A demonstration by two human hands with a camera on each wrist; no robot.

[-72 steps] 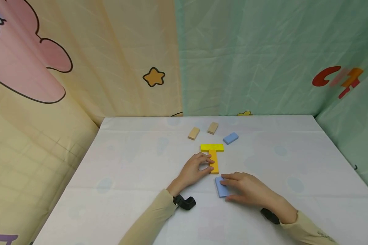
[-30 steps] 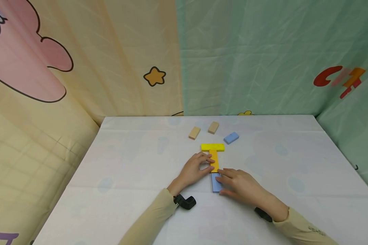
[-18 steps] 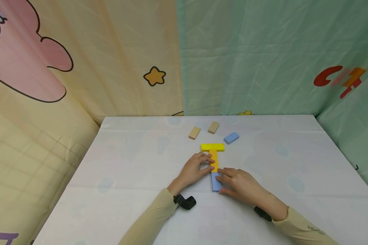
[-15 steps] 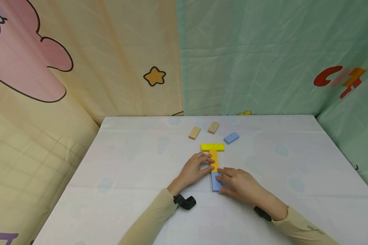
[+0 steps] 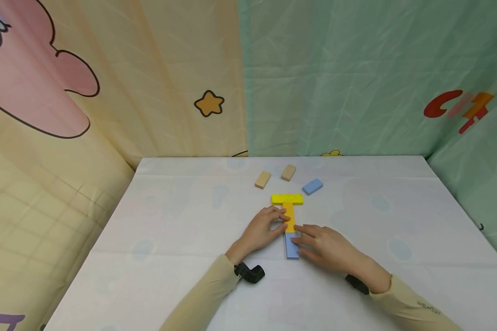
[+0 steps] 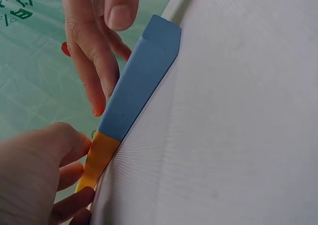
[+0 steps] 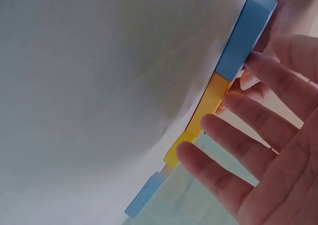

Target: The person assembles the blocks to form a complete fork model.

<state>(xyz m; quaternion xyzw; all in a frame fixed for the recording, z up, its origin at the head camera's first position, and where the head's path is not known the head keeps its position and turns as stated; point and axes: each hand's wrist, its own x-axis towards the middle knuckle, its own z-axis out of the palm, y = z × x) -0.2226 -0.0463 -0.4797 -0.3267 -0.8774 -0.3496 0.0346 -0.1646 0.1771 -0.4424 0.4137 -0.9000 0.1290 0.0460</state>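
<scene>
Three flat blocks make a long T on the white table. A yellow block (image 5: 287,199) lies crosswise at the far end, an orange block (image 5: 288,206) runs toward me from its middle, and a blue block (image 5: 291,251) continues end to end below. My left hand (image 5: 260,229) holds the orange block with curved fingers and thumb at its left side and top. Close at the right side of the blue block is my right hand (image 5: 333,248), fingers extended and spread in the right wrist view. Its thumb is blurred, a little off the block.
Beyond the T lie two tan wooden blocks, a left one (image 5: 262,179) and a right one (image 5: 288,173). A second blue block (image 5: 312,186) sits at an angle to the right of them. Patterned curtains (image 5: 335,82) enclose the table (image 5: 377,276) at the back and sides.
The near blue block has moved left and away from me, up against the orange block's end. Since then my right thumb has drawn back from it. My left hand has stayed put.
</scene>
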